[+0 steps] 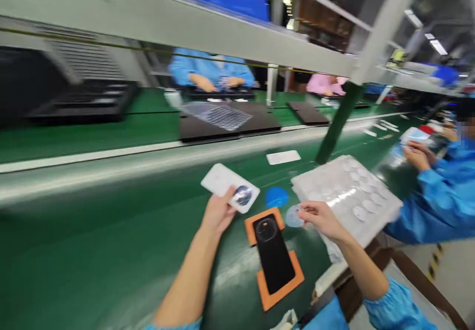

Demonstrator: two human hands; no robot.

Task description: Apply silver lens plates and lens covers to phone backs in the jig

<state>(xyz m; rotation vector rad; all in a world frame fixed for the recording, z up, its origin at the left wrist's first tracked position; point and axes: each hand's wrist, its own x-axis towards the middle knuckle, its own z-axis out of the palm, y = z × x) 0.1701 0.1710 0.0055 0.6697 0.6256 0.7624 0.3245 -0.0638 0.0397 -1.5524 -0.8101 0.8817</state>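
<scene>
My left hand (219, 212) grips the lower edge of a white rounded card (218, 177), thumb on top. A dark shiny disc (243, 195) sits at the card's right end. Between the fingertips of my right hand (321, 217) is a thin, clear round film (293, 216). Between and below both hands lies a black phone-shaped piece (274, 258) with a round camera ring at its top. Orange corner holders (281, 294) frame it at both ends. A blue round film (276, 197) lies on the green surface just beyond it.
To the right, a white tray sheet (319, 181) carries several clear round pieces. A white strip (283, 157) lies beyond the blue film. A co-worker in a blue sleeve (438, 191) works at the right. Dark boards (230, 122) lie past the rail; a slanted post (339, 122) stands ahead.
</scene>
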